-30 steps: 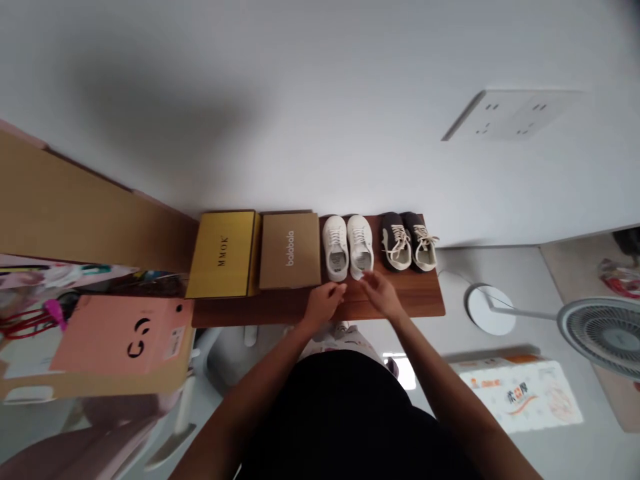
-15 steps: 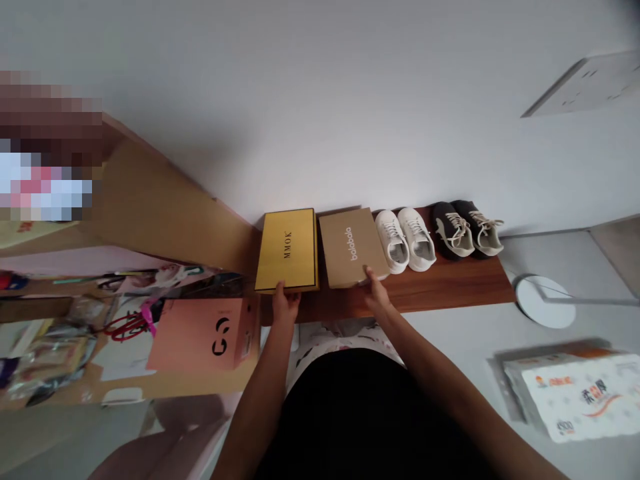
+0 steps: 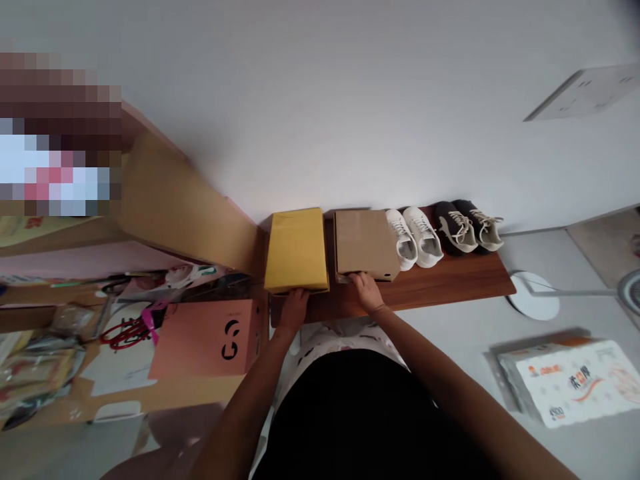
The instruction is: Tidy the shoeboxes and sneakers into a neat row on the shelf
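A yellow shoebox (image 3: 297, 248) stands on the dark wooden board with a plain, unprinted face towards me. My left hand (image 3: 295, 308) is at its front edge, fingers curled against the box and partly hidden. Right of it is a brown cardboard shoebox (image 3: 367, 240), also showing a plain face, with a small dark hole near its front right corner. Bent over that box's front edge are the fingers of my right hand (image 3: 367, 291). White sneakers (image 3: 423, 240) sit close against the brown box, and black sneakers (image 3: 467, 227) stand farther right.
The wooden board (image 3: 450, 280) runs along the white wall. On the left, a cluttered desk carries a pink box (image 3: 205, 340) and red cords (image 3: 127, 331). A tissue pack (image 3: 575, 380) and a white round base (image 3: 535, 297) are on the floor at right.
The printed faces of both shoeboxes no longer show; plain faces are up instead. My fingers have shifted at the front edges, and the view has moved slightly.
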The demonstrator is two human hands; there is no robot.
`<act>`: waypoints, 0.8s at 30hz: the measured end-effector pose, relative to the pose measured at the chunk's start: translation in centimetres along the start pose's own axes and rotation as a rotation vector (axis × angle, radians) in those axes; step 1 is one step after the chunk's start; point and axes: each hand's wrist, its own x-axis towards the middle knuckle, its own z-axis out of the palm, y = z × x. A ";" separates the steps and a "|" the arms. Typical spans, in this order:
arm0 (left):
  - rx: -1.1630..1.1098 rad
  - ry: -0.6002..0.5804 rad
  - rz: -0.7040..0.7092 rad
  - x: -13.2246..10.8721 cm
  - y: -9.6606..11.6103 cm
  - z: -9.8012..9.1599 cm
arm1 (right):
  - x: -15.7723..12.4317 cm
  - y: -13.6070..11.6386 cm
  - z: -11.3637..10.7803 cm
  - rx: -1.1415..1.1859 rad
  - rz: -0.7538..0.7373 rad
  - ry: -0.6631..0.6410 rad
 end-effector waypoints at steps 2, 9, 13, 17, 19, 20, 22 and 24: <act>0.126 -0.110 0.051 0.2 -0.8 0.7 | 0.2 0.3 0.6 -0.089 -0.015 -0.085; 0.417 -0.196 0.036 -2.2 0.6 2.7 | -0.6 0.8 0.6 -0.094 0.047 -0.121; 0.331 -0.158 -0.114 -4.2 2.9 2.5 | -4.1 3.0 -1.1 0.058 0.018 0.001; -0.082 -0.229 -0.105 -4.0 8.1 4.1 | -6.4 8.9 -5.3 0.129 0.208 0.242; -0.257 -0.270 0.041 -2.7 13.1 7.1 | -5.4 12.3 -7.3 0.082 0.371 0.323; -0.290 -0.306 0.140 -1.8 16.1 9.2 | -4.4 13.8 -8.2 0.055 0.434 0.317; -0.289 -0.332 0.286 0.4 22.3 14.0 | -1.6 16.4 -9.4 0.020 0.501 0.193; -0.245 -0.293 0.245 3.1 27.6 18.4 | 1.1 18.3 -10.3 -0.012 0.529 -0.013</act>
